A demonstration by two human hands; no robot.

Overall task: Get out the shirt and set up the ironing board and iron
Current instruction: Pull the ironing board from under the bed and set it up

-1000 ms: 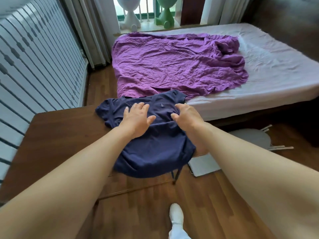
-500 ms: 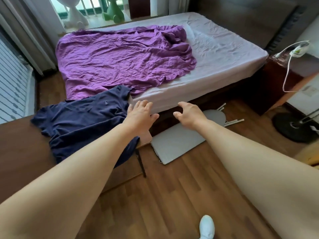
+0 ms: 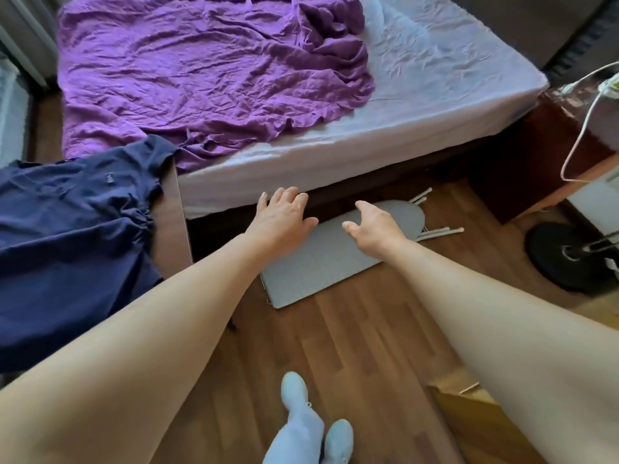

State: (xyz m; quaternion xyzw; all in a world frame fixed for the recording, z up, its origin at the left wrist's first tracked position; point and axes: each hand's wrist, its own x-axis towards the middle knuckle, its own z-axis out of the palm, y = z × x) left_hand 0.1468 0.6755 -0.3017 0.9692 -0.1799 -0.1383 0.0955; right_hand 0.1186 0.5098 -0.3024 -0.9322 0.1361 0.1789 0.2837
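Note:
A navy blue shirt [image 3: 73, 242] lies spread on a brown wooden table [image 3: 174, 222] at the left. A folded grey ironing board [image 3: 321, 262] lies flat on the wooden floor beside the bed, its white legs [image 3: 438, 231] sticking out at the rounded far end. My left hand [image 3: 284, 216] hovers above the board's near-left part, fingers spread, holding nothing. My right hand [image 3: 375, 229] is above the board's middle, open and empty. A white iron [image 3: 609, 83] with its cord sits on the stand at the far right, mostly cut off.
A bed [image 3: 435, 105] with a crumpled purple sheet [image 3: 207, 72] fills the back. A dark nightstand [image 3: 576, 128] stands at the right, with a round black lamp base [image 3: 569, 256] on the floor below. My white-socked feet [image 3: 315, 426] stand on the wood floor. A light wooden box corner [image 3: 469, 406] sits at the lower right.
Both hands left the shirt on the table and moved right and down over the ironing board on the floor. The view swung right with them.

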